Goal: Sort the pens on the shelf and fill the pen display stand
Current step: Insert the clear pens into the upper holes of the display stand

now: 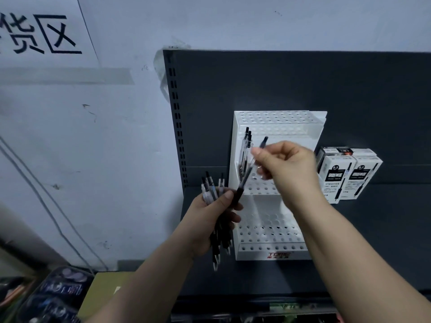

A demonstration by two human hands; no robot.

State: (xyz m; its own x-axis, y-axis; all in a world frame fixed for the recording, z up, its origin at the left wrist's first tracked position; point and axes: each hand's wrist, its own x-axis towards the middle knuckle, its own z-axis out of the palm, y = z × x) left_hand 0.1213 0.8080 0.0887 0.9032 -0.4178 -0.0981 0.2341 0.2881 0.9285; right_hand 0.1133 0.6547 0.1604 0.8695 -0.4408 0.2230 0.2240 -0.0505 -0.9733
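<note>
Pinch grip of right hand (284, 164) on single pen (247, 176), thumb and forefinger closed on the barrel just below its clicker end. Slanted long axis: clicker up and to the right, dark grip section down and to the left, ending at the thumb of left hand (210, 220). Hard to judge through the blur whether that lower end is free of the fist or not.

Left hand wrapped round bundle of pens (210, 187), clickers up, tips hanging below the fist, just beside the left edge of white display stand (263, 254). Right hand the nearer to the stand, in front of its middle tier. Seated pens (246, 148) near-upright at that tier's left end, just left of the held pen's top.

Likely next: lift clear, swing the lower end rightward toward a free hole beside those, axis brought in line with theirs.
</note>
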